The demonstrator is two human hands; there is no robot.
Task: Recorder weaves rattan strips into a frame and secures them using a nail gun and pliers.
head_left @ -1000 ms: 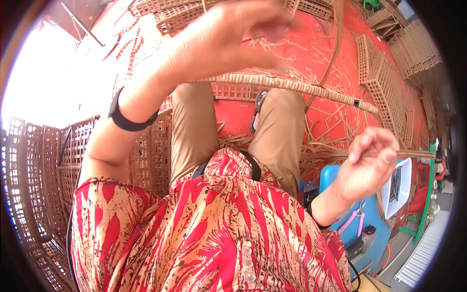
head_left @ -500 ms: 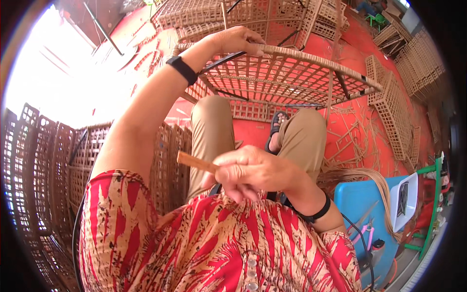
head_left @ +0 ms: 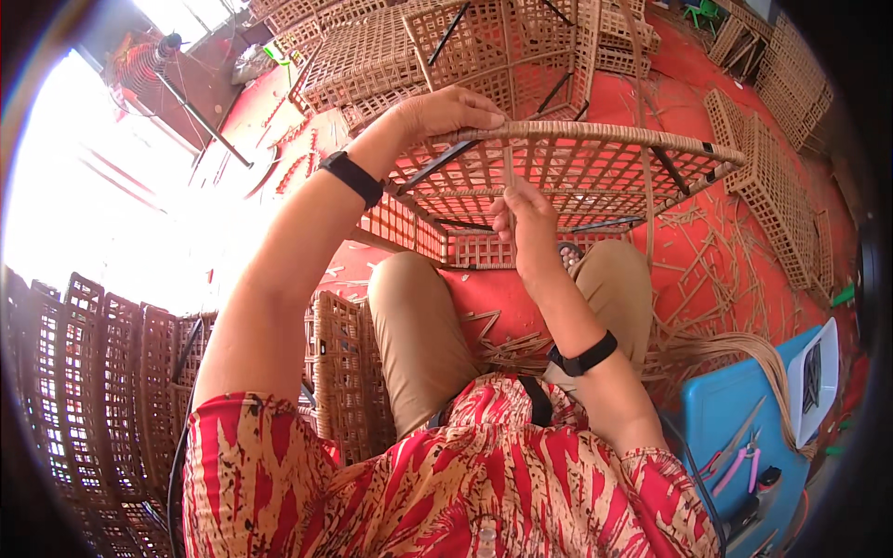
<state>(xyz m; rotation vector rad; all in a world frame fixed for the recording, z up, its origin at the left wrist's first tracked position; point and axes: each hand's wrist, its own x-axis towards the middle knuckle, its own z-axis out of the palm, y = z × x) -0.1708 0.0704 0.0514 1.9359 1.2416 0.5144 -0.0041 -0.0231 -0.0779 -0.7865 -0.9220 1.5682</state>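
A large woven rattan basket frame (head_left: 595, 167) with black metal struts stands tilted in front of my knees. Over its wrapped upper rim lies my left hand (head_left: 448, 110), fingers curled onto the edge at the left part. Just below that, my right hand (head_left: 528, 219) pinches a flat tan rattan strip (head_left: 508, 166), which runs upright from the fingers toward the rim. The strip's upper end is too small to tell. Beyond the right hand, the open lattice shows the red floor through it.
At my right a blue stool top (head_left: 712, 409) bears pliers (head_left: 735, 467), a blade and a bundle of strips (head_left: 744, 349), beside a white tray (head_left: 819, 381). Woven panels (head_left: 93, 372) stack at my left; more baskets (head_left: 372, 65) stand ahead. Scraps (head_left: 716, 270) litter the red floor.
My right hand has moved up and away from my chest, from holding a short tan piece to pinching the strip below the rim. My left hand stays on the rim; the view has shifted.
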